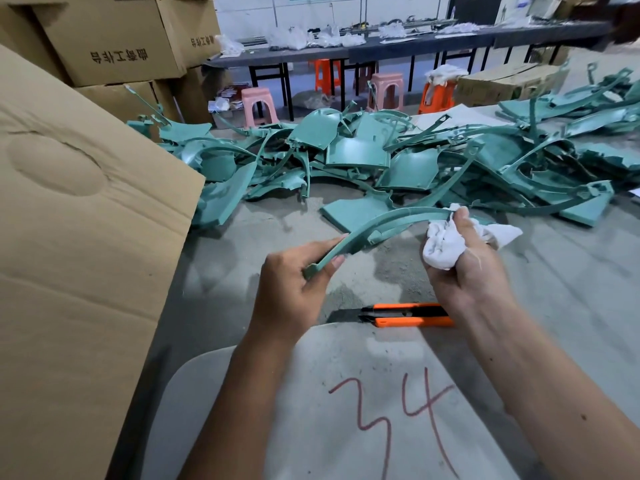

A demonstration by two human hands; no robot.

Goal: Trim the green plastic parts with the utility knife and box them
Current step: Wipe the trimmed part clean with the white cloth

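Observation:
A long curved green plastic strip (381, 225) spans between both hands above the grey floor. My left hand (291, 289) pinches its near end between thumb and fingers. My right hand (464, 258) grips a bunched white cloth (446, 242) and pinches the strip's far end through it. An orange and black utility knife (408, 315) lies on the floor just below my hands, untouched. A large heap of green plastic parts (363, 157) sprawls across the floor beyond.
A big cardboard box flap (79, 237) rises at the left, with stacked cartons (114, 39) behind it. A grey board marked "34" (346, 410) lies under my forearms. Pink and orange stools (259, 105) and long dark tables (381, 46) stand at the back.

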